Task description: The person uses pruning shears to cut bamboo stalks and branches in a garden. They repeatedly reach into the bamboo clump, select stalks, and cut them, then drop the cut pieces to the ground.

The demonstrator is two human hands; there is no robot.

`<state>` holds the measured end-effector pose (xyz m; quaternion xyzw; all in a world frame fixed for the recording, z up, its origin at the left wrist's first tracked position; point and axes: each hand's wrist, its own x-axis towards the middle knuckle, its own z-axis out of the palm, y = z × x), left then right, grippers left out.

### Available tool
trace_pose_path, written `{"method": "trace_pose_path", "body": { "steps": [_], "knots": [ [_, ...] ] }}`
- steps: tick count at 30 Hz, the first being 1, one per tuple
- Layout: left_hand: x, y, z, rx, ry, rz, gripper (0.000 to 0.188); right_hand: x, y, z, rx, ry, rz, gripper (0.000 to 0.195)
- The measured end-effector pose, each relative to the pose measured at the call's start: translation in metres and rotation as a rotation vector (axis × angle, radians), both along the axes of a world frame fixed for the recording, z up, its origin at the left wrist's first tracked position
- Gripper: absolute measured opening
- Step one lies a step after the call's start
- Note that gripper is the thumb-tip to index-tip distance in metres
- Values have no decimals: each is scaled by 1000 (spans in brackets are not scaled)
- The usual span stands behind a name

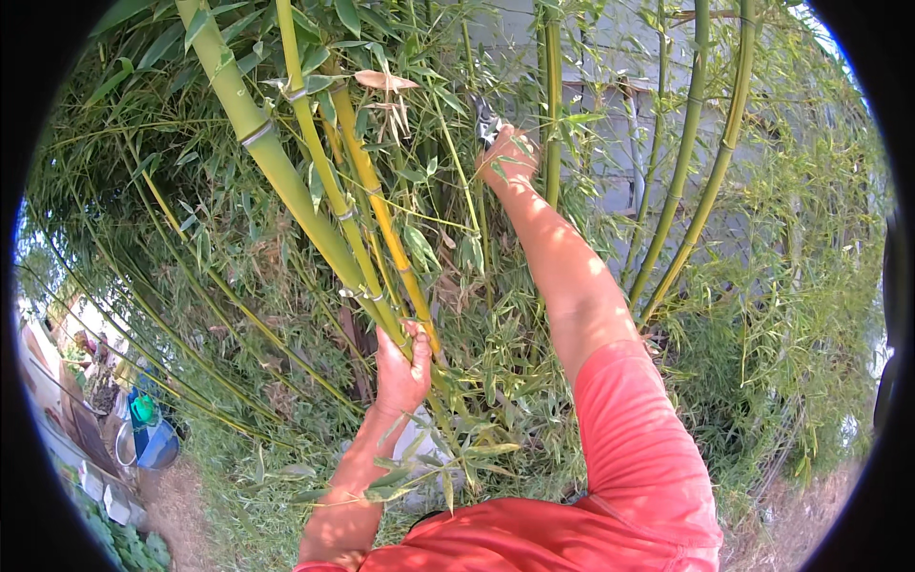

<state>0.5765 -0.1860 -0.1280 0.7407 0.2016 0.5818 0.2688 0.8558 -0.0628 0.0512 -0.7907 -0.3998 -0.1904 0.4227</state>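
Note:
My left hand (404,368) grips a thick green bamboo cane (307,204) low in the clump, its thumb lying against the cane. Right beside that hand run a thinner green cane (322,168) and a yellow cane (382,211). Stretched out ahead, my right hand (511,154) is closed around a metal hand tool that looks like pruning shears (487,121). Leaves partly cover the tool, so its blades cannot be made out. An upright green cane (552,107) stands just right of that hand.
A grey block wall (615,157) rises behind the bamboo. More leaning canes (690,150) stand to the right, and thin stems (243,307) slant across the left. A blue container (159,447) with a green object (143,409) sits at far left near dry ground (175,500).

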Motion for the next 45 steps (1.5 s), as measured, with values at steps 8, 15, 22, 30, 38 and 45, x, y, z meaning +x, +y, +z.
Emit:
{"method": "trace_pose_path", "body": {
  "steps": [8, 15, 22, 30, 38, 45],
  "knots": [
    [0, 3, 0, 8, -28, -1, 20, -2, -6, -4, -32, -112, -51, 48],
    [0, 4, 1, -7, -64, -34, 21, 11, 9, -8, 50, -16, 131, 31],
    [4, 6, 5, 37, -35, -57, 21, 36, 47, -48, 258, 313, 453, 27],
    [1, 6, 1, 32, -12, -29, 21, 54, 42, -16, 150, 325, 621, 41],
    [0, 7, 0, 31, -24, -13, 18, 60, 47, -36, 272, 610, 728, 53],
    [5, 2, 4, -7, -65, -71, 16, 69, 50, -10, -36, -73, 606, 36]
  ]
}}
